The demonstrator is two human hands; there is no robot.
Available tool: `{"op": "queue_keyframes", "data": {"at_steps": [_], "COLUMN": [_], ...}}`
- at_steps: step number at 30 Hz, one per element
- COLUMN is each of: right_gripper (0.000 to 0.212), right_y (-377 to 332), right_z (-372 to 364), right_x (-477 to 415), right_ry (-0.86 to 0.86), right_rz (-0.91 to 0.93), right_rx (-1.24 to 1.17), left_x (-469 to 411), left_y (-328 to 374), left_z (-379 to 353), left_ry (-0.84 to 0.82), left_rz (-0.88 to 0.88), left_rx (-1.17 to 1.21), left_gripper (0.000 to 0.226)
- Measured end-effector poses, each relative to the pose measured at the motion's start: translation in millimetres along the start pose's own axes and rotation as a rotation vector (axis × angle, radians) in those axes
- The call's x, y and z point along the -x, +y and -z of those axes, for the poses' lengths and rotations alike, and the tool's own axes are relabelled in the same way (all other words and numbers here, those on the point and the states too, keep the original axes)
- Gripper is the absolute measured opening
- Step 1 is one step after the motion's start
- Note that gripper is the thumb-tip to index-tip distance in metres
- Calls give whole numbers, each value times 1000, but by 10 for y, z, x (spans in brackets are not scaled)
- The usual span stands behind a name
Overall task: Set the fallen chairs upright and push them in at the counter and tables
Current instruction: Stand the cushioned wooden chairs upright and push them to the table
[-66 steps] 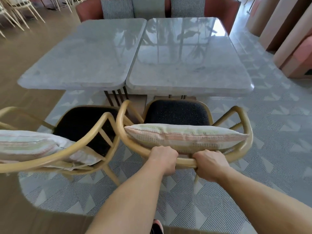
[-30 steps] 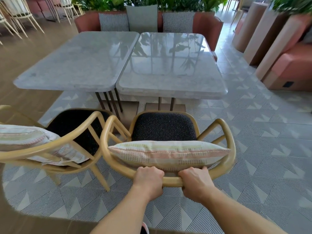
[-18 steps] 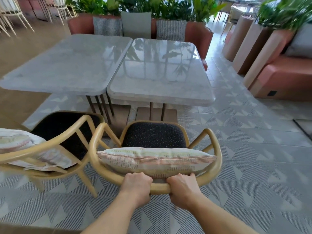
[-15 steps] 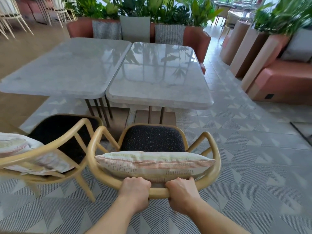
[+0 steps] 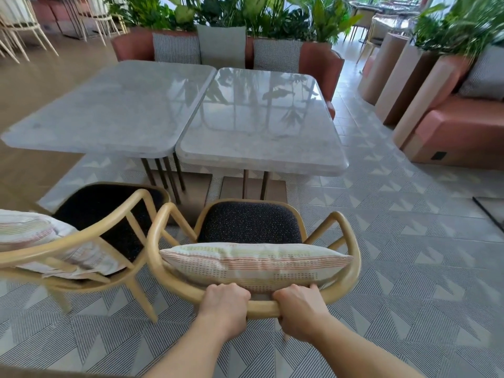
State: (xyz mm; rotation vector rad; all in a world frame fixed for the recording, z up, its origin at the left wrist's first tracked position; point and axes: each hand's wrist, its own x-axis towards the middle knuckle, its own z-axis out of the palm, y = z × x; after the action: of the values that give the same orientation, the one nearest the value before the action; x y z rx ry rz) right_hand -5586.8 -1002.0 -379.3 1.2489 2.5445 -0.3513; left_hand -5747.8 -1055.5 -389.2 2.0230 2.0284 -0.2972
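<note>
A wooden armchair (image 5: 351,271) with a dark speckled seat and a striped cushion (image 5: 253,261) stands upright in front of me, facing the right marble table (image 5: 261,121). My left hand (image 5: 226,304) and my right hand (image 5: 300,306) both grip the curved top rail of its back, side by side. The seat's front edge lies short of the table's near edge. A second, matching chair (image 5: 81,241) stands upright at the left, angled, with its own cushion, before the left marble table (image 5: 109,105).
A terracotta sofa (image 5: 321,61) with grey cushions and plants sits behind the tables. Tall planters (image 5: 409,85) and another sofa line the right. Pale chairs (image 5: 16,28) stand far left. Patterned floor tiles spread to the right.
The chair in my hands now stands farther back from the table, its seat out from under the top. My view has lifted, showing the sofa and plants. Both hands keep their grip.
</note>
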Motion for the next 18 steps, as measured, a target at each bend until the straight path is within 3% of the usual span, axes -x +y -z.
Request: {"op": "queue_keyframes", "data": {"at_steps": [18], "right_gripper": [12], "right_y": [-46], "right_z": [-44], "right_x": [-23], "right_ry": [-29], "right_rz": [-48], "right_rx": [-38], "left_x": [50], "left_y": [-43], "left_z": [116], "left_ry": [-62], "left_rz": [-36], "left_rx": [-23], "left_gripper": [12]}}
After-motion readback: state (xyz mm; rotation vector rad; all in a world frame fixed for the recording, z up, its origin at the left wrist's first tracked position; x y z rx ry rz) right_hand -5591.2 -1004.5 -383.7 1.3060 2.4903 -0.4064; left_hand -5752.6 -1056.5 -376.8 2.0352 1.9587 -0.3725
